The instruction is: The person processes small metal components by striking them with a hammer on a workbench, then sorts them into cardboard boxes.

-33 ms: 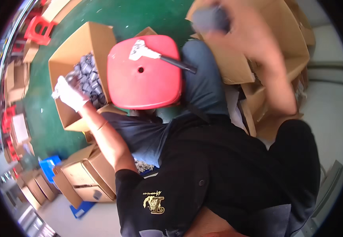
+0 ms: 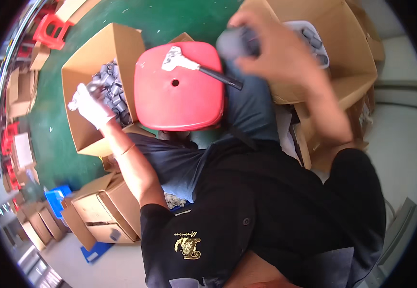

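Note:
My right hand (image 2: 280,53), bare and blurred by motion, is closed round a dark grey rounded plastic part (image 2: 237,44) above my knee, right of the red stool (image 2: 179,103). On the stool lies a black-handled tool (image 2: 220,77) whose wide head is wrapped in white. My left hand (image 2: 92,106), in a white glove, is over the left cardboard box (image 2: 86,62), beside many small grey plastic parts (image 2: 115,91). Its fingers look curled, with a greyish thing at their tips that I cannot make out.
On the right stands an open cardboard box (image 2: 347,72) with a white tub (image 2: 324,57) of grey parts inside. Closed cartons (image 2: 105,211) and a blue bin (image 2: 57,197) sit at lower left. A red stool (image 2: 50,31) stands at far left.
My right hand has moved left and slightly down with the grey part, uncovering the white tub in the right box. The left hand has stayed nearly in place over the left box.

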Tool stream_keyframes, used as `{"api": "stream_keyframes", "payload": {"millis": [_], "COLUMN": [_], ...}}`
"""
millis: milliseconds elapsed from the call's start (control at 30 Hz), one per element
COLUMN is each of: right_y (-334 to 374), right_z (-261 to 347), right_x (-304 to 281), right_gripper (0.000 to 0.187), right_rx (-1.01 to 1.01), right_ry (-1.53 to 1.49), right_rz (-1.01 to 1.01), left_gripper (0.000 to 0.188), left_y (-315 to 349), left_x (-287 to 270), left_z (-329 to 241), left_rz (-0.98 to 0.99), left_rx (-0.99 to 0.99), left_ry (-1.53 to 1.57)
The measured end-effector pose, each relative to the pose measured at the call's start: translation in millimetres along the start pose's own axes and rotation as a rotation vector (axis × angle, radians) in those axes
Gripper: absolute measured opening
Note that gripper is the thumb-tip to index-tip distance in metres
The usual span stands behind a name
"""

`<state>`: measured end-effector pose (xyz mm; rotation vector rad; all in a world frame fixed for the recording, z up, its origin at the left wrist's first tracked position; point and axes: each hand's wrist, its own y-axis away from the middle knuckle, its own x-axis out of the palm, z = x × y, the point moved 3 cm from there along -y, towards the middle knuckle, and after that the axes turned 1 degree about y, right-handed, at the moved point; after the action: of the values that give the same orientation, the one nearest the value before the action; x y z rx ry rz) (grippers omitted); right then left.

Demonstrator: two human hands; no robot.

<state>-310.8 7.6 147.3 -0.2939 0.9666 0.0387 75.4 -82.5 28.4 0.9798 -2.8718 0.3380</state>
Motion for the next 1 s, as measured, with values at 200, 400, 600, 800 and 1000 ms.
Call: {"api": "stream_keyframes", "payload": {"millis": [200,400,600,800,1000], "right_y": [-28.9,-35.2,-19.0,10.8,30.2], "right_z": [-16.2,-12.9,-7.4,-41.4,-83.1], "right_x": [191.4,219.2,195.0,154.5,158.6], "right_gripper": [0.046,0.073,0.093,0.085,0.068], "right_rx": [-0.102,-0.104,-0.055,0.044,0.096], "right_ry": [-0.079,-0.107,-0.291,-0.34,-0.058], "right_rz": [0.223,0.165,0.125,0.11,-0.072], "left_gripper": [0.03,0.033,0.027,0.021,0.021], "left_y": [37.8,66.7,78.9,84.0,93.2], "left_x": [25.3,48.4,67.1,77.7,81.7], "left_z": [9.1,8.6,22.2,45.3,45.2], "left_rz": [0.46,0.576,0.748,0.8,0.673], "left_rx": [0.019,0.03,0.346,0.52,1.048], "left_ry": [0.083,-0.139,-0.362,-0.481,-0.769]}}
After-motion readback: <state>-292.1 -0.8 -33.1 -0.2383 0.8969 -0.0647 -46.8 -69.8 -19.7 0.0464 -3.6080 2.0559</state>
